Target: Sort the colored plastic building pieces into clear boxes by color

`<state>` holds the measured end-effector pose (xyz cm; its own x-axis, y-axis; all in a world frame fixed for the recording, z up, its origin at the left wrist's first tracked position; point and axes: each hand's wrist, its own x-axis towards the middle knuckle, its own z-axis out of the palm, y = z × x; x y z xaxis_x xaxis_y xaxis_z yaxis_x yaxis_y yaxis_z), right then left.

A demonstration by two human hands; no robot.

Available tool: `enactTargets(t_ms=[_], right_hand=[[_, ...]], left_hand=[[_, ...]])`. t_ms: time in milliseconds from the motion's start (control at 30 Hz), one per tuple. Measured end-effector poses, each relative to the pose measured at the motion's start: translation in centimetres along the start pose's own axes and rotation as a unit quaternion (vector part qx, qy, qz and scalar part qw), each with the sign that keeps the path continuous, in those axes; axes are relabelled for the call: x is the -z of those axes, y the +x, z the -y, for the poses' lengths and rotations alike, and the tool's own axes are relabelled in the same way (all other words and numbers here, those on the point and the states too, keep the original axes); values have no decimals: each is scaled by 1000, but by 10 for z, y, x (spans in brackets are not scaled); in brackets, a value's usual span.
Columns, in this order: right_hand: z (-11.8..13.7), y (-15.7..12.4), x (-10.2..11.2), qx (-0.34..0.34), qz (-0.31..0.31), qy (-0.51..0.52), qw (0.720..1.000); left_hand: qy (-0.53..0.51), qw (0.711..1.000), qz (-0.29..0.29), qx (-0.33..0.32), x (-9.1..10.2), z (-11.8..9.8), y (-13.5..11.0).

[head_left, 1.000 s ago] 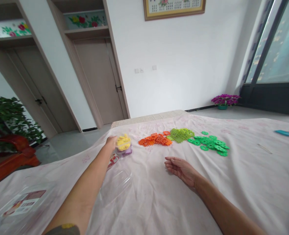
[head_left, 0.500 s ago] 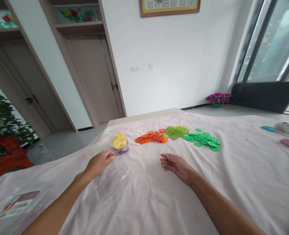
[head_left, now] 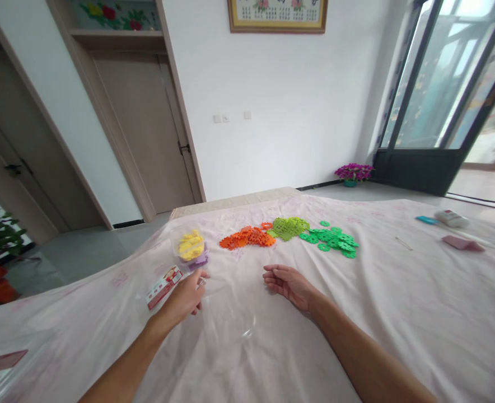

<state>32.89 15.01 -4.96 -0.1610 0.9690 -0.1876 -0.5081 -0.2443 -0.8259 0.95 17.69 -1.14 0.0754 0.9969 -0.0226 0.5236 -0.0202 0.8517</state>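
Note:
My left hand (head_left: pixel 191 292) is closed, fingers pinching the rim of a see-through plastic clamshell box (head_left: pixel 230 322). One part of the box spreads to the right of the hand, hard to make out against the cloth. On the other side, a red and white label (head_left: pixel 163 286) shows on clear plastic. Just beyond stands a clear tub holding yellow pieces (head_left: pixel 191 244), with purple pieces (head_left: pixel 199 259) beside its near edge. My right hand (head_left: pixel 287 284) hovers over the cloth with its fingers stretched out and holds nothing.
Flat plastic pieces lie in orange (head_left: pixel 247 238), lime (head_left: pixel 288 228) and green (head_left: pixel 335 239) piles. A second clear container (head_left: pixel 8 364) is at the lower left. A pink cloth (head_left: pixel 462 243), a white packet (head_left: pixel 452 218) and a blue item (head_left: pixel 426 220) lie right on the tablecloth (head_left: pixel 382 313).
My left hand has moved right with the clear box, which has turned so its label now shows. My right hand stays stretched out. The view has shifted to the right.

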Motion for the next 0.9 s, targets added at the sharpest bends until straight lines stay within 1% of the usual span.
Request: enactTargets(t_ms=[100,200,267,333,400,467,567,667,700,767,833,900], right_hand=[[-1,1,1,-1,2,-7,1000],[-1,1,0,5,6,-27,1000],[1,-1,-3,3,25,-64,998],[4,-5,-7,-4,47,-139,989],[10,-10,-12,-3,71,-231,970],[18,-15,-16,-5,104,-292,951],[28,-23,-22,-42,156,-309,937],[34,-26,-28,-77,185,-306,931],[36,-25,-30,-78,182,-307,931],[44,-19,-31,-63,156,-316,934],[59,-6,-28,-30,117,-335,934],[79,15,-21,23,73,-361,929]], left_hand=[[-56,998,7,42,-14,-7,1],[-117,991,13,58,-26,-13,-4],[-142,988,5,58,-34,-13,-10],[-162,985,-18,55,-41,-9,-15],[-182,981,-54,43,-47,-2,-18],[-200,975,-91,16,-53,4,-21],[-202,969,-138,-31,-60,10,-25],[-195,966,-160,-59,-66,10,-29],[-205,964,-161,-62,-68,10,-29],[-244,956,-154,-57,-69,10,-29],[-279,948,-147,-48,-70,12,-27],[-281,947,-151,-39,-70,16,-23]])
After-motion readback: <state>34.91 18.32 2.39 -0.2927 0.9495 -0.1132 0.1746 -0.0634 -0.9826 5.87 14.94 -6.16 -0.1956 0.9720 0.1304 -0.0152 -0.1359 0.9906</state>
